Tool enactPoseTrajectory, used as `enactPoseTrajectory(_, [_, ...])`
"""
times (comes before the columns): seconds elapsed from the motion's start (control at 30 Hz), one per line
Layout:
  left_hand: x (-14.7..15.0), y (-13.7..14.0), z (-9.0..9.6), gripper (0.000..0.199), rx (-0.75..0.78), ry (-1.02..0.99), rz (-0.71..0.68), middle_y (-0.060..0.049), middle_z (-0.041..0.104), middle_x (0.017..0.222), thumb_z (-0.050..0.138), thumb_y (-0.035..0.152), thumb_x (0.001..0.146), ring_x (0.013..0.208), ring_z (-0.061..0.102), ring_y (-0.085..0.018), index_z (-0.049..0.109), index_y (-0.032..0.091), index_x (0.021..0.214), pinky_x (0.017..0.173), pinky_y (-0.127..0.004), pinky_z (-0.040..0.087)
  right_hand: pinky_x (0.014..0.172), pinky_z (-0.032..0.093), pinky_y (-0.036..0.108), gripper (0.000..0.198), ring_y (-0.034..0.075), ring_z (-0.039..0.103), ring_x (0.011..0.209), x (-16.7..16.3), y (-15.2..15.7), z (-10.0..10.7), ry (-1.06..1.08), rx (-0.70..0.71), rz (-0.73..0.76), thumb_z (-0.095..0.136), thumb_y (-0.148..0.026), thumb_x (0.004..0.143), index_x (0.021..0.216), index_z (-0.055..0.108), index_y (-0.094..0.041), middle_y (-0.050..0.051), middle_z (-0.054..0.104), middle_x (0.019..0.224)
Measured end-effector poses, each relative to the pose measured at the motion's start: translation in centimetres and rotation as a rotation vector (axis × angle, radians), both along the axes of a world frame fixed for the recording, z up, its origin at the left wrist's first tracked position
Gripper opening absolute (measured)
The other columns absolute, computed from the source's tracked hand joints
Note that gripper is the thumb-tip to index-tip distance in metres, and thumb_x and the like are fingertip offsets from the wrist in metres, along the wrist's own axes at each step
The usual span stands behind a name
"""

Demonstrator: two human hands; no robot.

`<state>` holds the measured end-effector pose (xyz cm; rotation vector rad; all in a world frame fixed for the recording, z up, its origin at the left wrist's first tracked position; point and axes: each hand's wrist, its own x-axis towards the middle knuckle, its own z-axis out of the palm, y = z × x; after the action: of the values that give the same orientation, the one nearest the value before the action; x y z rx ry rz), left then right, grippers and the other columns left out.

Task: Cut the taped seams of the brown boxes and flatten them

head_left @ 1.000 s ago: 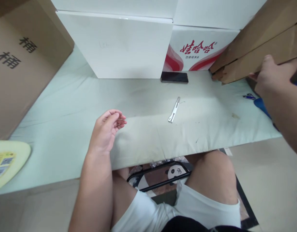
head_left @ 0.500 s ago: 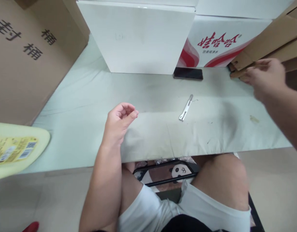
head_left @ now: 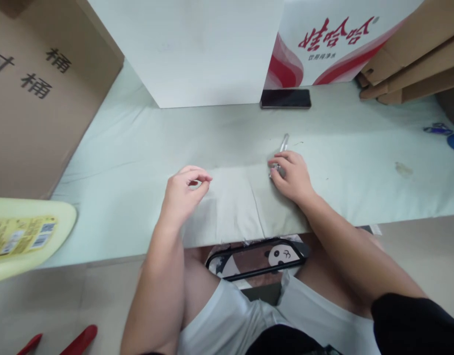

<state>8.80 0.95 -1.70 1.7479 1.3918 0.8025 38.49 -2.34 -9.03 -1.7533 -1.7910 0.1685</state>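
My right hand [head_left: 291,175] is down on the table, its fingers closed round the lower part of a silver utility knife [head_left: 284,143]. The knife's upper end sticks out beyond the fingers and lies along the cloth. My left hand [head_left: 186,190] hovers near the table's front edge, thumb and forefinger pinched together. Whatever its fingertips hold, if anything, is too small to make out. A dark phone [head_left: 286,98] lies flat behind the knife.
A pale cloth covers the table [head_left: 112,162]. Behind stand a white box [head_left: 204,54] and a red-and-white carton [head_left: 330,44]. Large brown carton [head_left: 64,113] at left, folded cardboard [head_left: 407,64] at right. A yellow-green container [head_left: 60,217] juts in at lower left.
My right hand has come from the cardboard at the right to the utility knife and closed on it. My left hand has stayed nearly in place. The view has shifted slightly.
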Motion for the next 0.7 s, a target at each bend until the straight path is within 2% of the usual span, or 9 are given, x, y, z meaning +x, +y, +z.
enactPoseTrajectory(0.1, [0.0,-0.1,-0.3,0.021,-0.013,0.191,-0.083,-0.006,0.074,0.108,0.060,0.032,0.083,0.086,0.067,-0.021,0.078,0.025,0.089,0.070,-0.032,0.051,0.110,0.046,0.057,0.023,0.035,0.059,0.129,-0.3,-0.2,0.3,-0.039,-0.056,0.067,0.056,-0.032,0.089,0.103,0.072,-0.023,0.014,0.068,0.125])
enactPoseTrajectory(0.2, [0.1,0.2,-0.7,0.027,-0.009,0.290,-0.157,-0.008,0.071,0.123,0.060,0.037,0.086,0.094,0.067,-0.024,0.077,0.025,0.104,0.084,-0.036,0.054,0.110,0.045,0.057,0.031,0.035,0.056,0.136,-0.4,-0.4,0.7,-0.031,-0.071,0.051,0.056,-0.031,0.088,0.115,0.068,-0.023,0.015,0.061,0.142])
enactPoseTrajectory(0.27, [0.4,0.4,-0.9,0.031,-0.018,0.330,-0.189,-0.009,0.069,0.127,0.059,0.040,0.089,0.101,0.067,-0.026,0.075,0.024,0.109,0.094,-0.040,0.053,0.109,0.045,0.057,0.040,0.036,0.055,0.135,-0.6,-0.3,0.9,-0.022,-0.065,-0.034,0.057,-0.031,0.087,0.125,0.065,-0.022,0.017,0.058,0.147])
enactPoseTrajectory(0.33, [0.7,0.5,-1.1,0.032,-0.024,0.366,-0.207,-0.011,0.068,0.128,0.057,0.040,0.090,0.104,0.067,-0.028,0.074,0.022,0.111,0.099,-0.043,0.052,0.107,0.044,0.060,0.049,0.039,0.056,0.130,-0.6,-0.1,1.1,-0.016,-0.096,-0.153,0.060,-0.034,0.085,0.131,0.061,-0.019,0.020,0.063,0.136])
enactPoseTrajectory(0.43, [1.2,0.6,-1.4,0.033,-0.001,0.404,-0.209,-0.012,0.068,0.127,0.055,0.037,0.090,0.107,0.065,-0.029,0.074,0.021,0.111,0.103,-0.046,0.049,0.104,0.043,0.062,0.052,0.040,0.060,0.117,-0.3,0.2,1.5,0.015,-0.177,-0.253,0.062,-0.033,0.082,0.132,0.060,-0.017,0.016,0.071,0.108])
enactPoseTrajectory(0.53, [1.3,0.6,-1.7,0.032,0.021,0.418,-0.205,-0.012,0.068,0.126,0.054,0.037,0.090,0.106,0.065,-0.029,0.074,0.021,0.110,0.104,-0.047,0.049,0.099,0.046,0.057,0.048,0.033,0.063,0.106,0.1,0.3,2.1,0.144,-0.167,-0.219,0.059,-0.026,0.080,0.128,0.061,-0.020,0.011,0.071,0.101])
enactPoseTrajectory(0.7, [1.2,0.6,-2.0,0.028,0.047,0.397,-0.202,-0.011,0.069,0.123,0.056,0.035,0.090,0.115,0.063,-0.031,0.074,0.022,0.106,0.105,-0.047,0.048,0.079,0.053,0.038,0.045,0.019,0.063,0.082,0.2,0.1,2.8,0.609,-0.078,-0.092,0.064,-0.028,0.075,0.119,0.055,-0.026,0.002,0.068,0.094])
